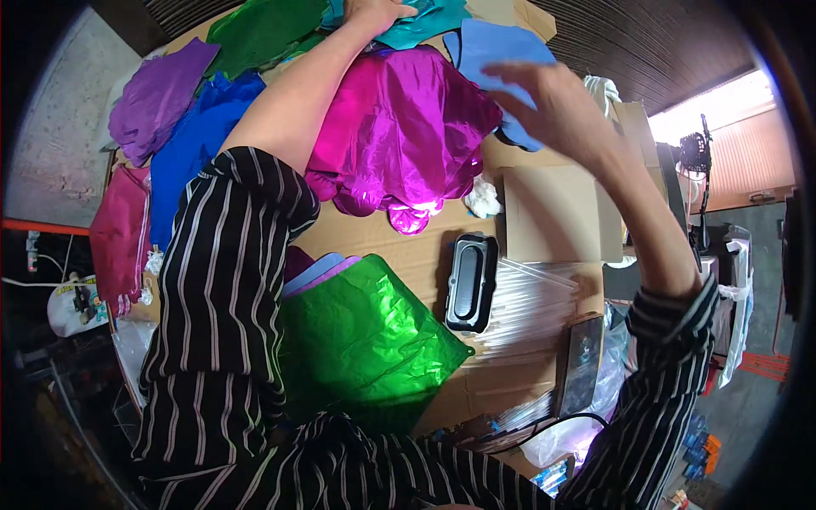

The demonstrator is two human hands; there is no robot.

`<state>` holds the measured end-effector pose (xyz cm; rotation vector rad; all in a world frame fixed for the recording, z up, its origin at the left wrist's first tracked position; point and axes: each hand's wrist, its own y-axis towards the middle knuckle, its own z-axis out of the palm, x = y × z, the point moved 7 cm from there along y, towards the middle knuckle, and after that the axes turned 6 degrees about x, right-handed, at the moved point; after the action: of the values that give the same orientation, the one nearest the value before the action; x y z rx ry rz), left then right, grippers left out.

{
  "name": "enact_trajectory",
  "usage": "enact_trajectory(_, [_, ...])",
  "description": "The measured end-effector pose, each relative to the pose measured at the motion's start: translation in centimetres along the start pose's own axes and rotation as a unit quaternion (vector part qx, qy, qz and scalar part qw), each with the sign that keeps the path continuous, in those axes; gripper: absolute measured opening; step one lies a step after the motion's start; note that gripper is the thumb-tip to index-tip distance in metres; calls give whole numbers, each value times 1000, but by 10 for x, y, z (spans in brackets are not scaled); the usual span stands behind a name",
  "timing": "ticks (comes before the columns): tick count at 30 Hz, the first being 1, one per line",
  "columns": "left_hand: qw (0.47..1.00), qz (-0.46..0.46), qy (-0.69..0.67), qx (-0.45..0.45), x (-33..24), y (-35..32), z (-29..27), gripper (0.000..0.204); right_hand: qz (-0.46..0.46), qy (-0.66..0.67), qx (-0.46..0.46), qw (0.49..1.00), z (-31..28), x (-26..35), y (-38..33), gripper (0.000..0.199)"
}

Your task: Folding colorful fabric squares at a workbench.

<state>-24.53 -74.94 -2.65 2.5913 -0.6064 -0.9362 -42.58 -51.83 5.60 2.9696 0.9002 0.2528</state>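
I see my left hand (374, 13) stretched to the far edge of the table (408, 246), resting on a teal foil sheet (429, 21); its fingers are cut off by the frame, so I cannot tell its grip. My right hand (557, 106) hovers spread wide, fingers loose, just over a light blue sheet (493, 47) and holding nothing. Between my arms lies a crumpled magenta foil (404, 127). Nearer me sits a green foil (361, 340), beside a black speaker (472, 282) and a stack of clear sleeves (527, 306).
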Motion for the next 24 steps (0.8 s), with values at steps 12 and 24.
enact_trajectory(12, [961,-133,-241,9,84,22,22,24,-8,-153,-46,987,86,-59,167,45])
enact_trajectory(24, [949,-18,-313,-20,90,35,6,24,-70,-117,-273,952,37,-11,173,36])
